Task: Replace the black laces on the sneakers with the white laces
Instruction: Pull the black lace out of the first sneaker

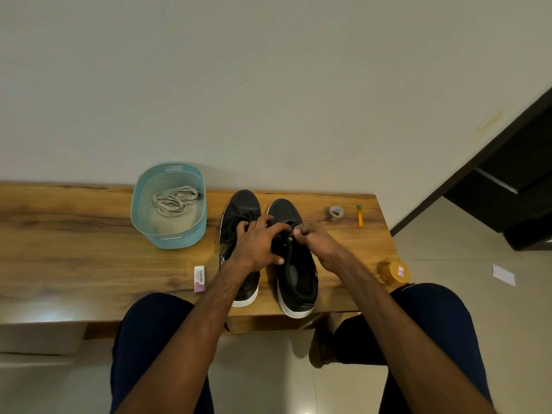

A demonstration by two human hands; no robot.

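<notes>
Two black sneakers with white soles stand side by side on the wooden bench [74, 234], toes toward the wall: the left sneaker [242, 204] and the right sneaker [295, 282]. My left hand [257, 243] rests across both, fingers curled over the right sneaker's lace area. My right hand [313, 237] pinches the black lace [289, 252] of the right sneaker near its upper eyelets. The white laces [174, 201] lie coiled in a light blue basket [179, 239] left of the shoes.
An eraser box [199, 278] lies near the bench's front edge, left of the shoes. A tape roll [335, 213] and a yellow marker [360, 216] sit at the back right. An orange jar [395, 273] stands at the right corner. My knees are under the front edge.
</notes>
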